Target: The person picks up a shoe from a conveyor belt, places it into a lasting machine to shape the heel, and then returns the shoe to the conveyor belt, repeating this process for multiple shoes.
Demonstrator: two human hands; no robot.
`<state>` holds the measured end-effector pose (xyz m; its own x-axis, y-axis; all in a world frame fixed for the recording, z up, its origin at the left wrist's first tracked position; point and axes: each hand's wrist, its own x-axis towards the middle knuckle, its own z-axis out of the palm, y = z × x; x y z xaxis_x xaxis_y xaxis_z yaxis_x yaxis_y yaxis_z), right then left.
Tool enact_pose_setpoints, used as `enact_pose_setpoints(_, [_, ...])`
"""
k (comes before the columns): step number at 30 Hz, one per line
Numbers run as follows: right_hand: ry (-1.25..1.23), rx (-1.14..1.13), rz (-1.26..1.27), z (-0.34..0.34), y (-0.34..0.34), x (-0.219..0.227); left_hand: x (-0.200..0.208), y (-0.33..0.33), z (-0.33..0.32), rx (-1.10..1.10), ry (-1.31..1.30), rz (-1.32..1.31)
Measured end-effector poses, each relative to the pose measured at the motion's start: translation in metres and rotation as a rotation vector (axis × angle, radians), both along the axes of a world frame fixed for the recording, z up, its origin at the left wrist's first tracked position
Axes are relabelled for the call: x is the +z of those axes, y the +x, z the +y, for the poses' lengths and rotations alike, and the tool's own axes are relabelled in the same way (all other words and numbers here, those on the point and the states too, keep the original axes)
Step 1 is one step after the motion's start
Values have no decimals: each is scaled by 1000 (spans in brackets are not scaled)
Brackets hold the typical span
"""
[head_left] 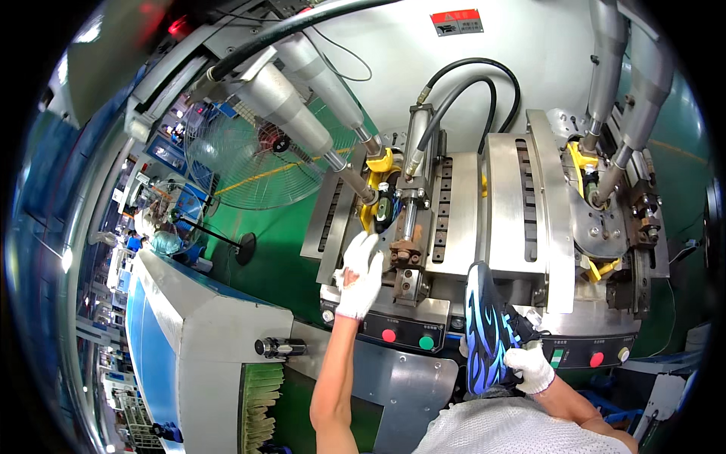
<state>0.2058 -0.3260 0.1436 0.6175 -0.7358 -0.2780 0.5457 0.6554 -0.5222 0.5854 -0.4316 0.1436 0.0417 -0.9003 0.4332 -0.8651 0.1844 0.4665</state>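
A blue, black and light-blue patterned sneaker (486,333) hangs upright in front of the machine, toe toward the machine. My right hand (531,368), in a white knit glove, is closed on its heel end, where black straps or laces show. My left hand (361,276), gloved too, is open, its fingers stretched toward the left clamping station of the press. In that station, a dark item with a green-marked part (384,206) sits between yellow pads (370,189). My left fingertips are just short of it; whether they touch anything I cannot tell.
Angled metal cylinders (283,110) and black hoses (484,68) stand over both stations. The right station (597,219) has yellow pads too. Red and green buttons (408,337) line the front panel. A large fan (265,151) and a grey machine with green bristles (259,405) stand left.
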Motion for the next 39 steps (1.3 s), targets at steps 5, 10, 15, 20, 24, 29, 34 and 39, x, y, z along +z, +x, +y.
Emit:
enact_pose_setpoints(5, [-95,-76,88,-11,11,-5,-45,30,-97,-60,163,4])
enact_pose_setpoints(10, [-53,-94,182,-7,-2,-9,-82,19,-174,40,74,-42])
enact_pose_setpoints(15, [-17,-341,280,1,3,6,-104,22,-227,241,342,-263])
enact_pose_setpoints(20, [64,-141,472,7,-15,-34,-38,41,-219,307,286,-8])
enact_pose_setpoints(24, [20,-71,623,-19,11,-27,32,39,-117,292,93,134])
enact_pose_setpoints(29, [-74,-92,320,-100,148,39,32,46,54,415,-2,277])
enact_pose_setpoints(34, [-50,-56,238,-226,314,11,-35,48,222,658,158,332])
enact_pose_setpoints(39, [-552,-238,1525,-381,354,-121,-126,7,326,966,499,442])
